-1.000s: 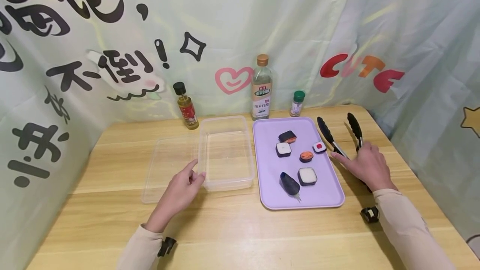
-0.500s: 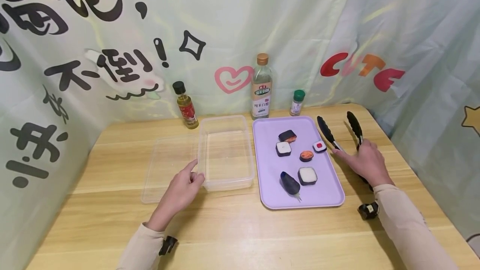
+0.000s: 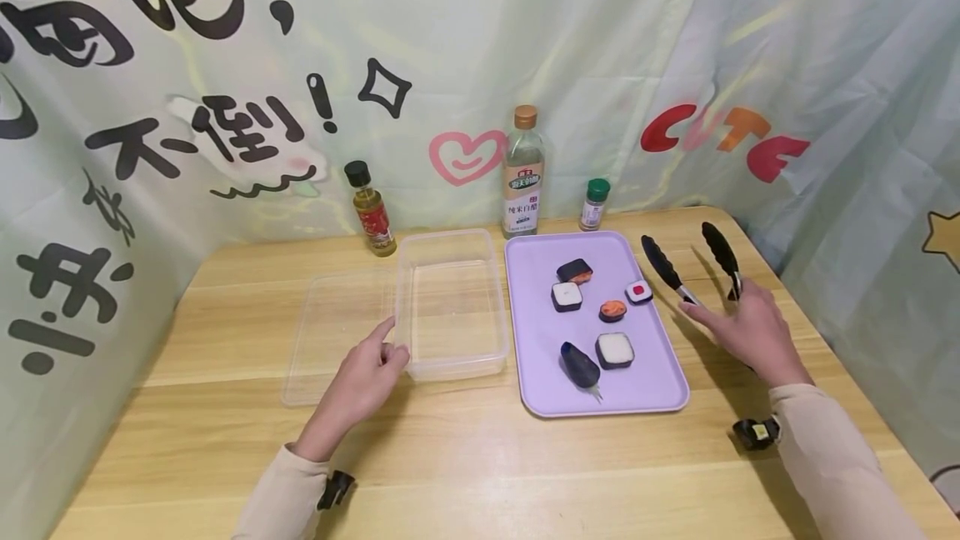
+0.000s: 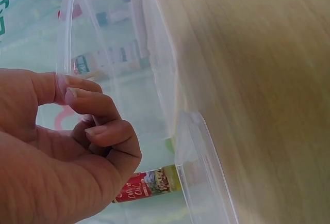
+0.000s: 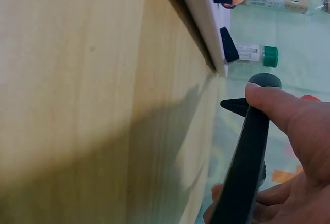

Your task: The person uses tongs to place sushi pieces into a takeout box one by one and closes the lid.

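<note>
My left hand (image 3: pixel 365 386) pinches the rim of a clear plastic food container (image 3: pixel 452 367) at its front left corner; in the left wrist view the thumb and index finger meet on that rim (image 4: pixel 66 33). On the right, my right hand (image 3: pixel 757 332) grips black-tipped metal tongs (image 3: pixel 663 263) with the thumb on one arm and fingers round the other. The tips of the tongs are spread apart, with nothing between them. Between the hands is a purple tray (image 3: pixel 540 386) bearing several sushi pieces, among them a square white roll (image 3: pixel 615 350) and a dark cone-shaped piece (image 3: pixel 580 365).
A clear lid (image 3: pixel 330 340) lies left of the container, partly behind the left hand. Along the back stand an olive oil bottle (image 3: pixel 372 215), a tall vinegar bottle (image 3: pixel 523 182) and a small green-capped jar (image 3: pixel 594 205). A printed cloth (image 3: pixel 375 15) hangs behind the table.
The right hand and the tongs have shifted slightly right, away from the tray, in the last half second. The left hand stays at the container's rim.
</note>
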Demonstrator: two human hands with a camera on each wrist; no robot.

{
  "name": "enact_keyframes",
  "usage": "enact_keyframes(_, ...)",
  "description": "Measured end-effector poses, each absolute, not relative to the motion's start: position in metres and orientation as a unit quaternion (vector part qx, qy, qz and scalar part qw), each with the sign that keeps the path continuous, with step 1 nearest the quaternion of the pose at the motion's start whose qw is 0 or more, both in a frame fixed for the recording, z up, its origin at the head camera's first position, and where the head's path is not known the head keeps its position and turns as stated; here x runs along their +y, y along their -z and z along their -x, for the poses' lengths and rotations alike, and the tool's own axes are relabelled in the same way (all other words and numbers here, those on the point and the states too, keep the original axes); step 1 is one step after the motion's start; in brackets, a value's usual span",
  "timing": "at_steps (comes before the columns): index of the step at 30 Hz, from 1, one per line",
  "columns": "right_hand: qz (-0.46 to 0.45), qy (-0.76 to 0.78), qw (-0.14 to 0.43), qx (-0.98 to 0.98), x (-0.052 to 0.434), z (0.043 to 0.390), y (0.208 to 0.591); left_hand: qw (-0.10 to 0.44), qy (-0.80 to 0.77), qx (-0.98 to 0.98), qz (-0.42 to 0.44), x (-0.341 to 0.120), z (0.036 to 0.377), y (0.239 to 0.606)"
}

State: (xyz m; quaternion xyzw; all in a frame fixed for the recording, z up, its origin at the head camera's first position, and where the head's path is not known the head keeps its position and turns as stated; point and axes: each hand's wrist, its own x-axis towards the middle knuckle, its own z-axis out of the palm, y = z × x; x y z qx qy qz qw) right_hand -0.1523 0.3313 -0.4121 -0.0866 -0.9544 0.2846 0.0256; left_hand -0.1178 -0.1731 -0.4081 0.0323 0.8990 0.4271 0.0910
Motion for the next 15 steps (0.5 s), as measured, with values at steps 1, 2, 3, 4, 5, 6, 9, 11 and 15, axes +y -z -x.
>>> enact_keyframes(1,0.086,-0.287,0.024,-0.954,0.332,0.150,0.411,0.091,-0.427,0.899,-0.033,-0.173,0.118,0.408)
enact_keyframes(2,0.085,-0.286,0.023,-0.954,0.332,0.148,0.410,0.091,-0.426,0.899,-0.034,-0.173,0.118,0.408)
enact_keyframes(3,0.086,-0.285,0.020,-0.954,0.332,0.146,0.409,0.091,-0.426,0.899,-0.035,-0.173,0.118,0.408)
enact_keyframes(4,0.088,-0.283,0.016,-0.955,0.332,0.144,0.408,0.091,-0.426,0.899,-0.036,-0.173,0.118,0.408)
enact_keyframes(5,0.087,-0.283,0.016,-0.955,0.332,0.141,0.407,0.090,-0.426,0.900,-0.036,-0.173,0.118,0.408)
enact_keyframes(6,0.085,-0.281,0.017,-0.956,0.332,0.139,0.406,0.090,-0.425,0.900,-0.036,-0.173,0.118,0.408)
enact_keyframes(9,0.082,-0.280,0.022,-0.956,0.333,0.134,0.404,0.091,-0.426,0.899,-0.036,-0.173,0.118,0.407)
enact_keyframes(11,0.075,-0.284,0.029,-0.955,0.332,0.131,0.403,0.092,-0.426,0.899,-0.035,-0.173,0.117,0.407)
enact_keyframes(15,0.053,-0.285,0.048,-0.956,0.331,0.125,0.402,0.093,-0.426,0.899,-0.034,-0.173,0.117,0.407)
